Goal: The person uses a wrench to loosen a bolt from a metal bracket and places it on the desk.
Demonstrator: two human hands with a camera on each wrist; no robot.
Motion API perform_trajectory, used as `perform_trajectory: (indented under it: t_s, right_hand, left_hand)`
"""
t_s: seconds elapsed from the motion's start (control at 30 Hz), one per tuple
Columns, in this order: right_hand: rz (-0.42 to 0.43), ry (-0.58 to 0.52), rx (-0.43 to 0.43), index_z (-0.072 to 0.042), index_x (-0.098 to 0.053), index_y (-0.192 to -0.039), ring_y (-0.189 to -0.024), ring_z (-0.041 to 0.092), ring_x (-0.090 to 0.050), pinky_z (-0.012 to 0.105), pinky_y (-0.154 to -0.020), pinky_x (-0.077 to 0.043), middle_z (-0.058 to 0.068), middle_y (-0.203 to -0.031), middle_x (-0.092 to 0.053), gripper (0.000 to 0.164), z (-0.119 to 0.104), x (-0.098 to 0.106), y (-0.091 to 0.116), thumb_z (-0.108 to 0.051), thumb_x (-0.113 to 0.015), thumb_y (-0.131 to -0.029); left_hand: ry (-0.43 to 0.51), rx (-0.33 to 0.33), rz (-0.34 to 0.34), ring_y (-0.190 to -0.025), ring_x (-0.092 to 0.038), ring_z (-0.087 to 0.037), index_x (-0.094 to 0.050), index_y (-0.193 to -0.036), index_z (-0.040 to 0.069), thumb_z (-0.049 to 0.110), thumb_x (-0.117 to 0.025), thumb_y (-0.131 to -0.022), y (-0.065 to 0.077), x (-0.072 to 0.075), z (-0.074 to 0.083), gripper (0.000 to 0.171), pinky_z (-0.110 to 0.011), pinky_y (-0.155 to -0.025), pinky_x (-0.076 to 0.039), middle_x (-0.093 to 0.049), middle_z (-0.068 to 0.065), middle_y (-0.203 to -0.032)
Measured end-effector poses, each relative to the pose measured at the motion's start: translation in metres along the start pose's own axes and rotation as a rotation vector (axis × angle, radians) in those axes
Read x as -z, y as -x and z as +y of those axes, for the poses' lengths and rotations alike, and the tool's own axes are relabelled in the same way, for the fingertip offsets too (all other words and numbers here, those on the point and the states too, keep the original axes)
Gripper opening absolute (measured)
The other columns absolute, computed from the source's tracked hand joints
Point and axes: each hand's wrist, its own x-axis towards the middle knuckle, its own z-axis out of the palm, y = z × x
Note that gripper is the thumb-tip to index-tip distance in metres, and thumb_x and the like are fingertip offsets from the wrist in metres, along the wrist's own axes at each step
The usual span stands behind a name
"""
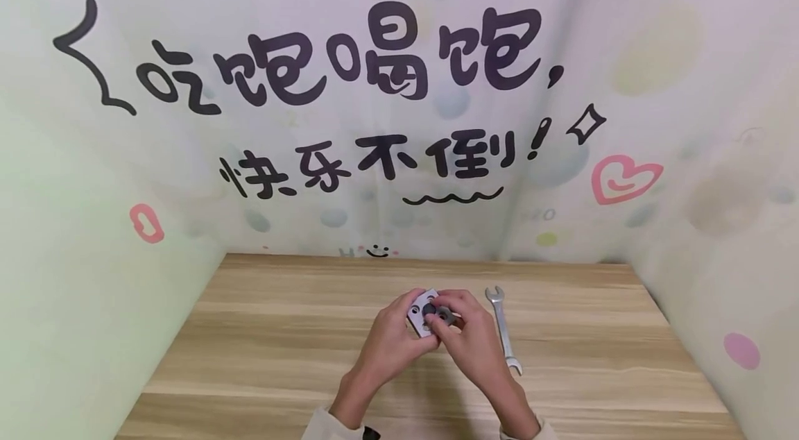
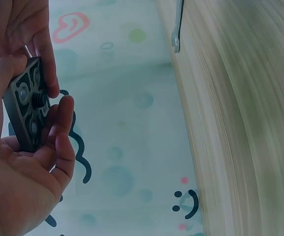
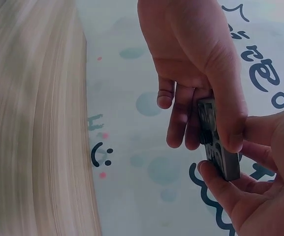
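Observation:
My left hand [image 1: 392,343] holds a square silvery metal plate [image 1: 420,324] by its edges, tilted up over the table. Holes show near the plate's corners. At its middle sits a dark bolt [image 1: 428,309], whose round head lies between the right hand's [image 1: 473,343] thumb and index finger. A darker metal piece with a round hole [image 1: 446,316] sticks out beside it, partly covered by the right fingers. On the plate's other face [image 2: 23,123], recesses surround the bolt's protruding ribbed end [image 2: 40,101]. In the right wrist view, both hands' fingers surround the plate.
A silver double open-ended wrench [image 1: 503,329] lies on the wooden table [image 1: 281,343], just right of the right hand. Behind the table hangs a pale printed cloth [image 1: 374,232] with black lettering; similar cloth walls rise at both sides.

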Motion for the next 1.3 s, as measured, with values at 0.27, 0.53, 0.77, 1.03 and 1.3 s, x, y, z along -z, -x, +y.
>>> perform_trajectory:
  t_s: [0.27,0.53,0.77,1.03,1.3]
  right_hand:
    - [-0.034,-0.006,0.003,-0.017,-0.069,-0.098,-0.096,0.011,-0.057,0.024,-0.069,-0.05,-0.003,-0.106,-0.057,0.022,-0.0008,0.0018,0.0007,-0.008,-0.069,-0.077]
    - [-0.064,-0.046,-0.002,-0.015,-0.068,-0.101,-0.096,0.011,-0.057,0.025,-0.071,-0.05,-0.004,-0.106,-0.057,0.024,-0.0006,0.0041,0.0005,-0.008,-0.069,-0.077]
    - [-0.038,-0.059,-0.024,-0.017,-0.064,-0.1,-0.088,0.009,-0.059,0.023,-0.069,-0.05,-0.005,-0.099,-0.058,0.028,-0.0003,0.0032,-0.0002,-0.011,-0.073,-0.074]
    - [-0.01,-0.033,-0.031,-0.018,-0.064,-0.097,-0.086,0.008,-0.059,0.023,-0.068,-0.05,-0.007,-0.097,-0.058,0.031,-0.0002,0.0013,0.0015,-0.013,-0.077,-0.069]
    - [0.013,-0.024,-0.031,-0.019,-0.065,-0.087,-0.087,0.009,-0.061,0.022,-0.068,-0.05,-0.005,-0.1,-0.059,0.022,-0.0005,0.0003,0.0016,-0.016,-0.077,-0.069]
  left_hand:
    - [-0.007,-0.003,0.004,-0.09,-0.053,-0.005,-0.05,-0.122,0.021,0.034,-0.072,-0.07,0.0012,0.0003,-0.0008,0.058,-0.027,-0.074,-0.047,-0.055,0.008,-0.112]
    - [-0.01,-0.024,0.016,-0.087,-0.053,-0.006,-0.05,-0.121,0.022,0.033,-0.072,-0.069,0.0014,-0.0011,-0.0018,0.057,-0.028,-0.072,-0.047,-0.056,0.009,-0.107]
    - [-0.011,-0.045,0.03,-0.083,-0.053,-0.006,-0.051,-0.12,0.02,0.03,-0.073,-0.068,0.0006,-0.0012,-0.0018,0.057,-0.032,-0.07,-0.048,-0.056,0.008,-0.103]
    - [-0.015,-0.059,0.037,-0.082,-0.053,-0.006,-0.052,-0.119,0.019,0.028,-0.073,-0.067,0.0015,-0.0012,-0.0019,0.057,-0.029,-0.07,-0.047,-0.057,0.008,-0.102]
    - [-0.004,-0.038,0.027,-0.084,-0.053,-0.006,-0.051,-0.12,0.02,0.029,-0.073,-0.067,0.0016,-0.0025,-0.0001,0.058,-0.03,-0.071,-0.048,-0.056,0.008,-0.105]
